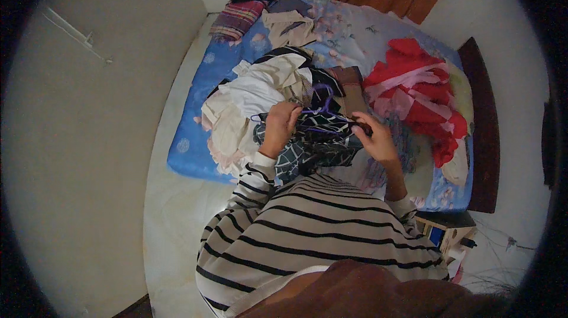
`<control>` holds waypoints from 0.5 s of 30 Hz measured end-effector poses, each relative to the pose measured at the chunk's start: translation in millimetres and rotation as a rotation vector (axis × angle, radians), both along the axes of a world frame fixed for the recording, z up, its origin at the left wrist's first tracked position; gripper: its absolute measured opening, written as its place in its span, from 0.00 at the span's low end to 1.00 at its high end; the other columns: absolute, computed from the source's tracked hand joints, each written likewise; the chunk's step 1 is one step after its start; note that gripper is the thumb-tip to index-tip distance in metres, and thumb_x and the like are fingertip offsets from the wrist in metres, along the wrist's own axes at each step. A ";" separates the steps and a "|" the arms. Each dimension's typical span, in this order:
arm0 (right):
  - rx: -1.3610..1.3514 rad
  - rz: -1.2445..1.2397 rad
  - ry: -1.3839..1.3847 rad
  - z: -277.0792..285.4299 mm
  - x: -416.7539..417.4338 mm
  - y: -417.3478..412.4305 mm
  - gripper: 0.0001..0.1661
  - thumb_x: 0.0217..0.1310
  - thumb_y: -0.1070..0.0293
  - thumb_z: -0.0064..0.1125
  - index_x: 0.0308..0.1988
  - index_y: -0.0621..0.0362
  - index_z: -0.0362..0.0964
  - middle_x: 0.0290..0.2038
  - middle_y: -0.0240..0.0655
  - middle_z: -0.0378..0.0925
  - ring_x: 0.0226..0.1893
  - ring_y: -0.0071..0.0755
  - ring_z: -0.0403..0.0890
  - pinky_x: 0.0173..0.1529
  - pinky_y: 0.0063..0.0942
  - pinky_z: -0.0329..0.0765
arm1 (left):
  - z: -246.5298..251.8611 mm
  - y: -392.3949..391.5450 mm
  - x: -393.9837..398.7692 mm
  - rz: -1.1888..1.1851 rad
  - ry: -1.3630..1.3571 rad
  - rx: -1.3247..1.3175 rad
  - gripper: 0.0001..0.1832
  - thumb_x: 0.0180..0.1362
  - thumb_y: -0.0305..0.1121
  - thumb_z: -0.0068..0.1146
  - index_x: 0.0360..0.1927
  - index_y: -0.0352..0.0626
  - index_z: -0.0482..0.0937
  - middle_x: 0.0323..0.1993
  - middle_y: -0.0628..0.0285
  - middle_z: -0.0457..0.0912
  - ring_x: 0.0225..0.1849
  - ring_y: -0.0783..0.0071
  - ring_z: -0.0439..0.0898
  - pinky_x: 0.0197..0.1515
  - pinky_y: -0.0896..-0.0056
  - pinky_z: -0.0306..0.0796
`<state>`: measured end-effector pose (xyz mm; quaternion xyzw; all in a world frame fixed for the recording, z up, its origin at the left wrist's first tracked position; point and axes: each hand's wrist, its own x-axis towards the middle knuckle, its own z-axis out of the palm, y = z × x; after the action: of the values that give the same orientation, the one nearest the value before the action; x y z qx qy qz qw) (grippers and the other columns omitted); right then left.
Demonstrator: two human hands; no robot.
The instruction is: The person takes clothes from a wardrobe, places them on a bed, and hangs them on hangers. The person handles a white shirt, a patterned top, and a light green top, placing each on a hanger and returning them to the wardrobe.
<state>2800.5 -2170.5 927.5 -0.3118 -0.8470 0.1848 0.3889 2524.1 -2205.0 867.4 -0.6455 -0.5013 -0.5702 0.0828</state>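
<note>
A dark garment with a pattern of white lines (290, 162) is spread in front of me at the bed's near edge. A purple clothes hanger (327, 91) runs along its upper part, hook pointing away from me. My left hand (279, 127) grips the garment near the hanger's left end, and its fingertips are partly hidden. On the other side, my right hand (377, 138) pinches dark fabric by the hanger's right end between thumb and fingers. Just beyond my left hand lies a heap of white and cream clothes (253, 91).
The bed has a blue floral sheet (188, 129). A red and pink cloth (412, 91) lies at right, before a dark headboard (481, 131). Brown folded fabric (350, 91), a beige garment (290, 29) and a plaid cloth (239, 18) lie farther off. A small bedside cabinet (448, 224) stands lower right.
</note>
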 end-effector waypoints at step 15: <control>-0.077 0.135 -0.086 -20.9 -44.6 53.9 0.17 0.61 0.61 0.60 0.26 0.63 0.72 0.19 0.45 0.71 0.16 0.39 0.71 0.23 0.34 0.65 | -1.6 23.2 30.0 0.037 -0.077 -0.137 0.05 0.58 0.29 0.55 0.35 0.39 0.77 0.31 0.52 0.77 0.35 0.50 0.75 0.42 0.56 0.66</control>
<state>2755.9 -2116.6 906.6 -0.2765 -0.8742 0.2297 0.3265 2554.1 -2181.8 865.8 -0.6178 -0.5540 -0.5572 0.0296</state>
